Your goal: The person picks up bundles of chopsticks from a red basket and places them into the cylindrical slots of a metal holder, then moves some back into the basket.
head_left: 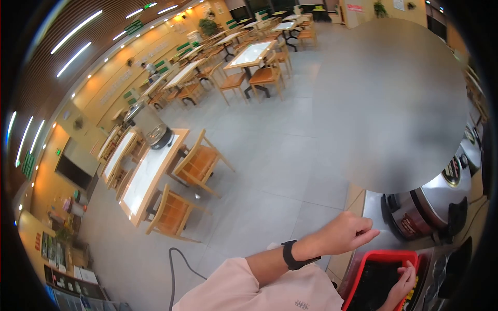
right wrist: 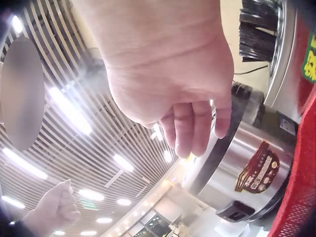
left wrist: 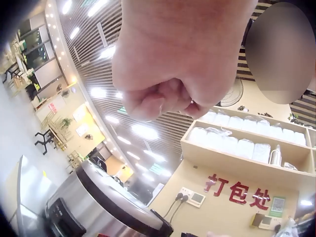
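My left hand [head_left: 346, 234], with a black band [head_left: 295, 255] on its wrist, is held in the air beside the counter. Its fingers are curled in toward the palm, with nothing visible in them, as the left wrist view [left wrist: 168, 94] shows from close up. Over the right side of a red basket [head_left: 358, 269] hangs my right hand [head_left: 400, 291], fingers loosely bent and holding nothing visible. The basket has dark contents. Behind it stands a steel rice cooker [right wrist: 247, 168] with a brown label and a dark lid rim.
A second silver cooker [head_left: 469, 142] stands farther along the counter. Wooden chairs [head_left: 199, 160] and white-topped tables [head_left: 140, 181] fill the room, one bearing a clear dispenser [head_left: 153, 129]. Shelves [left wrist: 247, 153] hold wrapped white stacks. Blurred patches cover part of each view.
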A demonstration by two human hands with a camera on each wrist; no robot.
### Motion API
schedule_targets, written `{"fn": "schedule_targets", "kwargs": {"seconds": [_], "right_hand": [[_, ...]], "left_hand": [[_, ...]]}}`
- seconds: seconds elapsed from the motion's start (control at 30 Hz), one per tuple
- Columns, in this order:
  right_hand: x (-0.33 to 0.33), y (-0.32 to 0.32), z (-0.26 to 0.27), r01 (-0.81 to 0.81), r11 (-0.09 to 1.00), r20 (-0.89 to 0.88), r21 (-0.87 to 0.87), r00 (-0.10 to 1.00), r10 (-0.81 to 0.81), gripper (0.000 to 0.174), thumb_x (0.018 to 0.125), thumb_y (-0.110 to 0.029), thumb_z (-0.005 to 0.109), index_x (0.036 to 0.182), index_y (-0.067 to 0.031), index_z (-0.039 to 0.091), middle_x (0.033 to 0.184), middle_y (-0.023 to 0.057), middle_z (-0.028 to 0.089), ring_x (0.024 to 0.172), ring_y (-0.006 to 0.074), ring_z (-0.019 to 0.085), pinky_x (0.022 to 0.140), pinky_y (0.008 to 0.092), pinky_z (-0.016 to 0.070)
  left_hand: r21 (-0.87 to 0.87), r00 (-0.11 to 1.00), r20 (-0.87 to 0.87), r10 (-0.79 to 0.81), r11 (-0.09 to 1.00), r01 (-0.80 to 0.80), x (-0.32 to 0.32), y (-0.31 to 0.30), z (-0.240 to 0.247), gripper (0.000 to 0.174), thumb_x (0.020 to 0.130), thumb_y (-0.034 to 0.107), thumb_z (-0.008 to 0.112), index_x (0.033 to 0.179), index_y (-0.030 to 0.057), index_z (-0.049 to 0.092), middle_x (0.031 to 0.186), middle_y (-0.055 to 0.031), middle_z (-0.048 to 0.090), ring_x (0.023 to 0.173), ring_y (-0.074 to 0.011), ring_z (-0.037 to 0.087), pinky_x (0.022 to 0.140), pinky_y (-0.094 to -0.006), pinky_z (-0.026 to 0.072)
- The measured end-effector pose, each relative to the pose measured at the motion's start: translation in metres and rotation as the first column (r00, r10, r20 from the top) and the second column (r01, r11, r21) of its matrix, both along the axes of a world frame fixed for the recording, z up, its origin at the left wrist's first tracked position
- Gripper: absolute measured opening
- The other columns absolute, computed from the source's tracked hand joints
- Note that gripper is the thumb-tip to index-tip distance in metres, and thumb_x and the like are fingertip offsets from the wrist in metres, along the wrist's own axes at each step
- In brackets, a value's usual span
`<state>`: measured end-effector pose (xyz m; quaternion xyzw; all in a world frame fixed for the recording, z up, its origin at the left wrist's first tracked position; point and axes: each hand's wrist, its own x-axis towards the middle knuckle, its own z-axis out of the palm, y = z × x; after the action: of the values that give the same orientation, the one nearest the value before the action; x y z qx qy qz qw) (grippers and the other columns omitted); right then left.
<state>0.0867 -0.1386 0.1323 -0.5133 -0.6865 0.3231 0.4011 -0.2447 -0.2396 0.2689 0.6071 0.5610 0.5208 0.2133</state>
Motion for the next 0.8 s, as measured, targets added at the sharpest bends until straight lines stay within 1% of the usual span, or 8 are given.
{"fn": "schedule_targets", "kwargs": {"seconds": [0.07,0.13,0.33,0.4,0.5,0.67,0.73,0.8], "right_hand": [[0.023,-0.01,-0.009,-0.015,0.998,-0.021,-0.064,1.0,0.014,0.039,0.107,-0.025,0.04,0.106,0.0052,0.065,0.08,0.0076,0.064,0.077,0.0141,0.059,0.077,0.0299,0.0465],[0.032,-0.024,-0.008,0.024,1.0,-0.039,0.017,0.999,-0.024,0.04,0.105,-0.023,0.04,0.123,0.0049,0.062,0.078,0.011,0.066,0.073,0.0173,0.06,0.079,0.0334,0.047],[0.031,-0.064,0.042,0.355,0.931,-0.111,-0.078,0.925,-0.363,0.03,0.096,-0.004,0.05,0.121,0.004,0.063,0.08,0.0118,0.07,0.076,0.0178,0.068,0.072,0.0288,0.0525],[0.046,-0.074,0.044,0.424,0.905,-0.025,-0.041,0.905,-0.425,0.026,0.095,-0.005,0.051,0.115,0.0045,0.066,0.081,0.0136,0.071,0.075,0.0196,0.069,0.071,0.0301,0.0532],[0.048,-0.08,0.042,0.528,0.848,0.056,-0.049,0.849,-0.525,0.026,0.098,-0.011,0.049,0.105,0.0028,0.069,0.083,0.0156,0.072,0.077,0.026,0.071,0.072,0.0332,0.0538],[0.024,-0.094,0.062,0.703,0.707,0.1,-0.077,0.711,-0.696,0.021,0.095,-0.012,0.056,0.107,-0.0014,0.069,0.091,0.0185,0.072,0.084,0.0302,0.071,0.075,0.0386,0.0552],[0.008,-0.086,0.056,0.732,0.674,0.174,0.097,0.654,-0.736,0.022,0.094,-0.018,0.061,0.105,-0.0023,0.07,0.097,0.0184,0.071,0.087,0.0348,0.069,0.078,0.0419,0.0549],[-0.016,-0.079,0.069,0.774,0.631,0.173,0.052,0.615,-0.769,0.024,0.094,-0.022,0.061,0.104,-0.0028,0.07,0.098,0.0174,0.071,0.091,0.0361,0.067,0.081,0.0435,0.0537]], "left_hand": [[0.039,1.0,-0.004,-0.018,0.999,0.018,0.01,0.007,-0.01,0.038,0.092,0.017,0.067,0.063,0.0008,0.049,0.052,-0.0143,0.042,0.045,-0.0307,0.038,0.045,-0.0378,0.0334],[0.052,0.999,-0.002,-0.034,0.998,0.034,0.025,0.018,-0.015,0.035,0.091,0.015,0.067,0.065,0.0006,0.05,0.054,-0.0148,0.043,0.045,-0.0307,0.038,0.045,-0.0374,0.034],[-0.079,0.982,0.005,-0.19,0.979,0.19,0.057,0.055,-0.029,0.032,0.088,0.009,0.067,0.063,-0.0008,0.051,0.053,-0.0121,0.043,0.044,-0.0182,0.039,0.044,-0.0331,0.033],[-0.116,0.949,0.008,-0.316,0.942,0.315,0.07,0.076,-0.034,0.031,0.088,0.008,0.066,0.063,-0.0012,0.051,0.053,-0.0112,0.044,0.044,-0.016,0.041,0.044,-0.0319,0.0328],[-0.189,0.888,-0.004,-0.459,0.873,0.45,0.076,0.122,-0.055,0.027,0.088,0.01,0.067,0.067,-0.002,0.055,0.056,-0.0157,0.047,0.047,-0.0242,0.043,0.048,-0.0355,0.0359],[-0.137,0.822,-0.012,-0.569,0.816,0.562,0.088,0.173,-0.054,0.022,0.087,0.005,0.06,0.067,-0.0032,0.058,0.054,-0.0111,0.053,0.048,-0.0166,0.048,0.048,-0.0317,0.0375],[-0.242,0.787,0.061,-0.614,0.756,0.609,0.08,0.203,-0.065,0.022,0.088,0.005,0.057,0.067,-0.0026,0.059,0.055,-0.0092,0.055,0.05,-0.0156,0.052,0.049,-0.031,0.039],[-0.14,0.677,0.085,-0.731,0.664,0.734,0.082,0.227,-0.056,0.025,0.098,0.008,0.052,0.074,0.0001,0.056,0.059,-0.0008,0.049,0.048,-0.0066,0.043,0.044,-0.0232,0.031]]}}
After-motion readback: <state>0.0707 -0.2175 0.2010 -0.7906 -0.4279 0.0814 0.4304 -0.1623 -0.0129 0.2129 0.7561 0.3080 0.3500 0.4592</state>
